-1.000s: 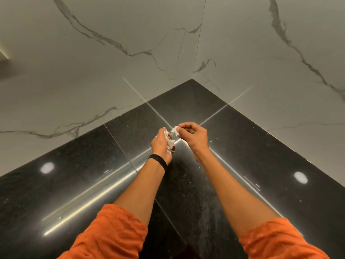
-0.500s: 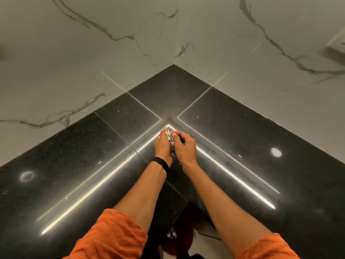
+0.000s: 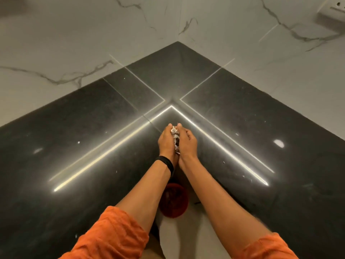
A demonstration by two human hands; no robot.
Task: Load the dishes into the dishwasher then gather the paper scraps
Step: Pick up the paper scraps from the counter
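Observation:
My left hand (image 3: 166, 142) and my right hand (image 3: 187, 142) are cupped together above the black corner counter (image 3: 93, 146). Between the palms sits a crumpled wad of white paper scraps (image 3: 174, 132), gripped from both sides, with only its upper part and a bit near the wrists showing. A black band circles my left wrist. A few tiny white paper bits (image 3: 243, 176) lie scattered on the counter to the right and left of my arms.
White marble-look walls (image 3: 74, 43) meet at the corner behind the counter. A wall socket (image 3: 334, 14) sits at the top right. Below my forearms, past the counter's inner edge, a red round bin (image 3: 174, 200) stands on the pale floor.
My hands closed together around the paper wad and drew back toward me. The view tilted down, so the red bin and the floor came into sight.

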